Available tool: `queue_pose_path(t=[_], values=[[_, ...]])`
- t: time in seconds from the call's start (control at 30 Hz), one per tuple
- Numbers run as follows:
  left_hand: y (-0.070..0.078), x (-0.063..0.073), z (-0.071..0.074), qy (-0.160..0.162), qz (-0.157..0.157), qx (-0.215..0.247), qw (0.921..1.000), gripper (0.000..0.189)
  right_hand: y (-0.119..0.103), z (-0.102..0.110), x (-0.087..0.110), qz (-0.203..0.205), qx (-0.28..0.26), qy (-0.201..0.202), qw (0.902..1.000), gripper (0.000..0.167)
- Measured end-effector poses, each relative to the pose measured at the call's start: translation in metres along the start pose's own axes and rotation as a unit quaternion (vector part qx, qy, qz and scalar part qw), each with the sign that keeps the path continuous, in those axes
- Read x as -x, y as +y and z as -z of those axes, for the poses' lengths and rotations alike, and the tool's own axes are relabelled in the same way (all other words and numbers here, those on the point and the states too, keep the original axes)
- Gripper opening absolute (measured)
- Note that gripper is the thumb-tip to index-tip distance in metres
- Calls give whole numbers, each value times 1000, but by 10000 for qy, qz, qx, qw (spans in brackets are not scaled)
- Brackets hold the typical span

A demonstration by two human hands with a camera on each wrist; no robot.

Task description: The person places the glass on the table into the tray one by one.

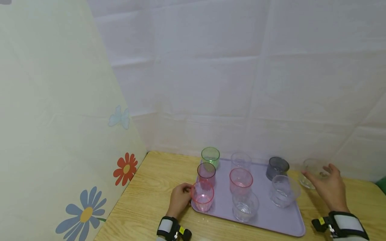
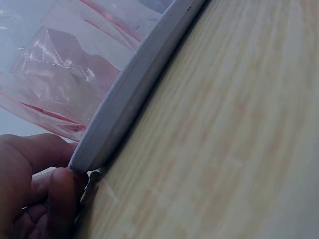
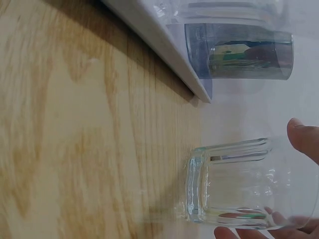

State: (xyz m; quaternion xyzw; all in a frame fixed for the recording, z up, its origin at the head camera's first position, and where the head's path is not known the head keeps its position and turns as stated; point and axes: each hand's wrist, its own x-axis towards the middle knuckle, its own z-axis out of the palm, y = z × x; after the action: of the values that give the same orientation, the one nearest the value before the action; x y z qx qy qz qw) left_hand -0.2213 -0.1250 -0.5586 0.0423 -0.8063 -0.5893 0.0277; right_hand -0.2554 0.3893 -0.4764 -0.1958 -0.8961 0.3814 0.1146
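Observation:
In the head view my left hand (image 1: 180, 198) is at the near left corner of a lilac tray (image 1: 217, 214). The left wrist view shows its thumb and fingers pinching the tray's rim (image 2: 117, 107). A pink glass (image 1: 202, 197) stands on the tray right beside those fingers. To the right of the tray, my right hand (image 1: 331, 187) holds a clear glass (image 3: 234, 184) near its rim, thumb on one side and fingers on the other. This glass is upright, its base at the tabletop; whether it touches the wood I cannot tell.
On the tray stand a green glass (image 1: 210, 156), a purplish glass (image 1: 206, 175), a red-rimmed glass (image 1: 241, 182), a dark grey glass (image 1: 276, 169) and clear glasses, one at the front (image 1: 245, 209). A white sheet (image 1: 211, 83) hangs behind the wooden table (image 1: 144, 190).

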Motion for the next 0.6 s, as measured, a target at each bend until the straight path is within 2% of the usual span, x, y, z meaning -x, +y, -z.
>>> queue_pose_path(t=[0.17, 0.3, 0.4, 0.6], values=[[0, 0, 0, -8, 38, 1, 10000, 11, -2, 2, 2, -395, 17, -156, 9991, 123], [0, 0, 0, -24, 46, 2, 10000, 11, -3, 4, 4, -515, 54, -151, 9985, 122], [1, 0, 0, -26, 38, 26, 10000, 12, -4, 4, 5, -511, 60, -142, 9986, 121], [2, 1, 0, -23, 32, 36, 10000, 11, -2, 8, 10, -243, -30, -136, 9996, 121]])
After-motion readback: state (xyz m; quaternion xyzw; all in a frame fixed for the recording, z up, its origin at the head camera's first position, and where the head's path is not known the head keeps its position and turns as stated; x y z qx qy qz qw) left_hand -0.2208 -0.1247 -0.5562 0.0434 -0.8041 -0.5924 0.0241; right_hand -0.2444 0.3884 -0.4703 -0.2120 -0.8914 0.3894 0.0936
